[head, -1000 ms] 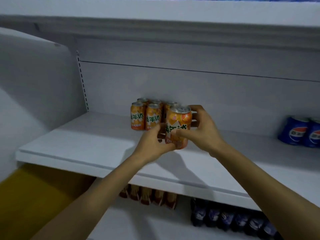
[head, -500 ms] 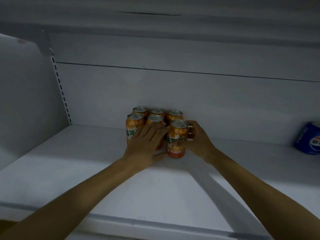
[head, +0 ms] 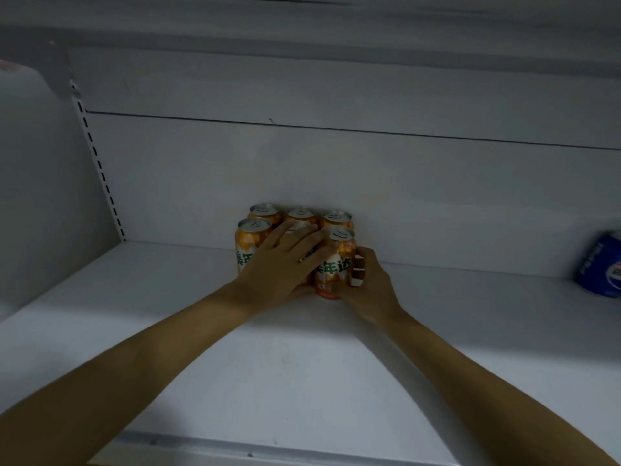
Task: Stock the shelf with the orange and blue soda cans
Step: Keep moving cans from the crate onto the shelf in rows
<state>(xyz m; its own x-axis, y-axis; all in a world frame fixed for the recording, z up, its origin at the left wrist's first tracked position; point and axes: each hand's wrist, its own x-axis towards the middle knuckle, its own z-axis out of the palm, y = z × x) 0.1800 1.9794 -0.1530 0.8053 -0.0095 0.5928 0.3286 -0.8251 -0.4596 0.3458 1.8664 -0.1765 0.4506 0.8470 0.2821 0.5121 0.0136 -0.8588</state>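
Six orange cans (head: pixel 295 243) stand clustered at the shelf (head: pixel 302 371) back wall. Right hand (head: pixel 369 284): grip curled round the front-right can (head: pixel 336 264). Left hand (head: pixel 282 267): grip wide, fingers flat across front cans. Blue can (head: pixel 601 264) far right.

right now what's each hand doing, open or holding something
Left hand: open, straight fingers resting against the front middle orange soda can.
Right hand: fingers curled round the front right orange soda can standing on the shelf.

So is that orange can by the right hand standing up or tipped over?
Upright. The front-right orange can stands on the shelf, its silver lid facing up, level with its neighbours. The right hand grips its side.
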